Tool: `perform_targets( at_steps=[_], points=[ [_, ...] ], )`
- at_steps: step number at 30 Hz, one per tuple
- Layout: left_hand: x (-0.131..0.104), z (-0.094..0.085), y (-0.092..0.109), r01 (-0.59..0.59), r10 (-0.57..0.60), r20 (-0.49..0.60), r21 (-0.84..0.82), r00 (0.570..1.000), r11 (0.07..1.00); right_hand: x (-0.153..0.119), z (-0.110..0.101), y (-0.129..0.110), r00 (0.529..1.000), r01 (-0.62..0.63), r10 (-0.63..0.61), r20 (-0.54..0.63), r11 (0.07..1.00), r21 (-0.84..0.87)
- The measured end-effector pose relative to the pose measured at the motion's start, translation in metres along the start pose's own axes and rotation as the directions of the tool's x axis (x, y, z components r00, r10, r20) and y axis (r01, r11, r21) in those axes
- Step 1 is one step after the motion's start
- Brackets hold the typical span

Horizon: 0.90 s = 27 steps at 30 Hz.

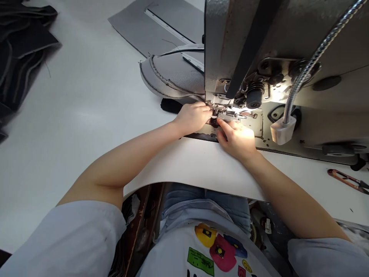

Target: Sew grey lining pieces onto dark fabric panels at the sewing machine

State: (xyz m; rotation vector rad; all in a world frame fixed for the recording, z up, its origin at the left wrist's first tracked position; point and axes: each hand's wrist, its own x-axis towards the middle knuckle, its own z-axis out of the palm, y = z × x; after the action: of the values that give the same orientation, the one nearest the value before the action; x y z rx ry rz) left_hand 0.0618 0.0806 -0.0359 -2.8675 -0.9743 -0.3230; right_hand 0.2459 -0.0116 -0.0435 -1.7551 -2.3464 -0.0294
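My left hand (193,118) is at the left side of the needle area of a sewing machine (230,54), its fingers bent and pressed together by the presser foot (215,113). Whatever they pinch is hidden. From the right, my right hand (238,139) reaches to the same spot, index finger stretched to the foot and thumb apart below it. I see nothing held in it. Just behind my left hand lie a small black piece (170,105) and a grey stitched fabric part (175,75) with dark edging, partly hidden by the machine head.
A flat grey sheet (129,21) with a white-edged slot lies at the back. Dark fabric pieces (23,46) are stacked at far left. A flexible lamp (284,129) hangs right of my hands. Red-handled thread snips (347,180) lie at the right on the white table (72,115).
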Motion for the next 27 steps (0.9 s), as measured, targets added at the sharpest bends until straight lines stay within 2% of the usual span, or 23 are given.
perform_targets(
  at_steps=[3,14,17,20,22,24,25,27],
  points=[
    [0.005,0.004,-0.002,0.032,-0.032,-0.021,-0.010,0.999,0.999,-0.001,0.000,-0.001,1.000,-0.017,0.017,-0.016,1.000,-0.007],
    [0.001,0.002,-0.002,-0.044,0.045,-0.050,0.034,0.998,0.998,-0.001,-0.001,-0.002,0.999,-0.027,0.026,-0.022,0.999,-0.022],
    [0.000,0.000,0.002,-0.006,0.006,-0.014,-0.041,1.000,0.999,-0.002,-0.004,-0.002,1.000,-0.022,0.022,0.002,1.000,-0.008],
    [-0.002,-0.005,-0.001,0.046,-0.038,0.078,-0.109,0.996,0.993,-0.003,-0.005,-0.002,0.999,-0.028,0.028,0.020,1.000,0.010],
    [-0.006,-0.013,-0.012,0.016,-0.003,0.105,-0.121,0.994,0.993,-0.005,-0.006,-0.002,0.999,-0.031,0.031,0.029,0.999,0.012],
    [-0.010,-0.025,-0.033,-0.014,0.020,0.066,-0.091,0.998,0.996,-0.008,-0.006,-0.002,0.999,-0.012,0.012,0.046,1.000,0.015],
    [-0.012,-0.031,-0.045,-0.002,0.004,0.032,-0.062,0.999,0.998,-0.010,-0.007,-0.003,0.999,0.002,-0.003,0.053,1.000,0.019],
    [-0.012,-0.040,-0.071,0.109,-0.109,-0.029,-0.005,0.994,0.994,-0.012,-0.007,-0.003,0.998,0.019,-0.021,0.061,0.999,0.026]
  ],
)
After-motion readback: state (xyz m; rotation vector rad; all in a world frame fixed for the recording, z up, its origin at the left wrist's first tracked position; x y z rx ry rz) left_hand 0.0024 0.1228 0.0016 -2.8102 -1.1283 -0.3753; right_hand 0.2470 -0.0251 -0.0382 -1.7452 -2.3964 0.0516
